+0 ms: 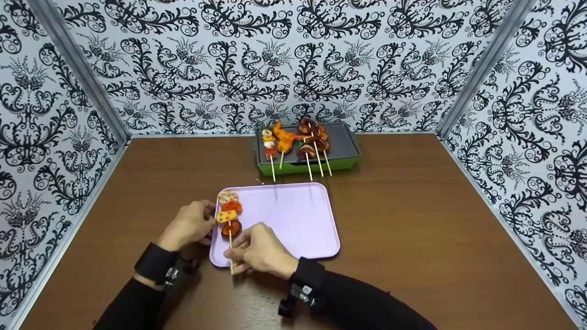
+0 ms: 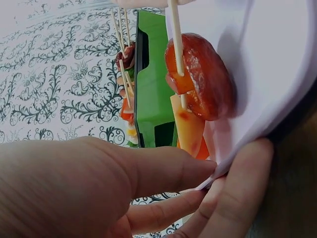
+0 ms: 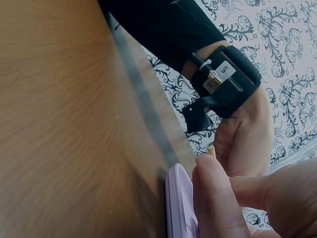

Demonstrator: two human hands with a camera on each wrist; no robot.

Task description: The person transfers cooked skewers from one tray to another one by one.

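Note:
A skewer of several food pieces point(image 1: 231, 228) lies along the left side of the lilac tray point(image 1: 293, 224), its stick pointing toward me. My right hand point(image 1: 261, 250) pinches the lower stick between thumb and fingers; in the right wrist view the stick's tip point(image 3: 211, 150) pokes out above the fingers. My left hand point(image 1: 190, 222) holds the tray's left rim. In the left wrist view its thumb and fingers pinch the tray edge point(image 2: 237, 153), close to the glossy reddish-brown piece point(image 2: 203, 79) on the skewer.
Behind the tray stands a green grill point(image 1: 312, 166) with a dark grey top. Several skewers lie on it, among them an orange drumstick-like piece point(image 1: 285, 140) and brown mushroom-like pieces point(image 1: 306, 150), sticks reaching over the front edge. Patterned walls point(image 1: 275, 68) enclose the brown table point(image 1: 412, 220).

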